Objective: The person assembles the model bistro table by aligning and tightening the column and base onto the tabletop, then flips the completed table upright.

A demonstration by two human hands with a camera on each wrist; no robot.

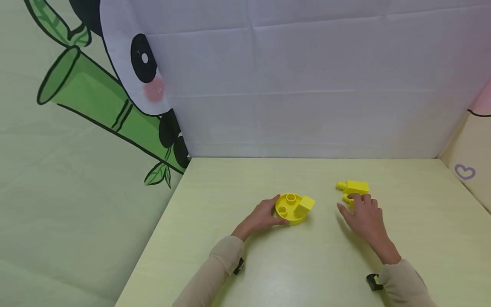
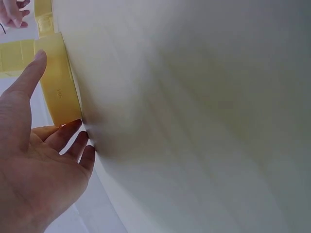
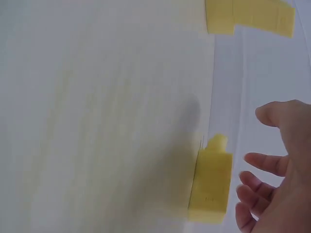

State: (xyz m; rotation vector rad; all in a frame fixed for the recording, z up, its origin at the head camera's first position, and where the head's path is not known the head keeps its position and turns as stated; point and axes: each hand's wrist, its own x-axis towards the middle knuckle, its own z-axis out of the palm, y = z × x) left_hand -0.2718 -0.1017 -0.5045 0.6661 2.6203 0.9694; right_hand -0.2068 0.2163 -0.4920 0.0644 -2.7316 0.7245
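Note:
In the head view, my left hand [image 1: 264, 214] holds a round yellow base [image 1: 292, 218] at its left side, thumb near its front edge and fingers at the back. One yellow block [image 1: 304, 206] stands up from the base, beside two round sockets. The left wrist view shows the thumb and fingertips against the base's side [image 2: 60, 82]. My right hand [image 1: 366, 217] hovers with spread fingers over a yellow block with a round peg [image 1: 347, 199], mostly hidden by that hand. In the right wrist view a gap separates the fingers from a pegged block [image 3: 211, 187].
Another yellow pegged block [image 1: 356, 187] lies just behind the right hand. The pale wooden table [image 1: 307, 268] ends at a white cloth wall [image 1: 307, 85] at the back. A green printed curtain [image 1: 76, 192] hangs at the left.

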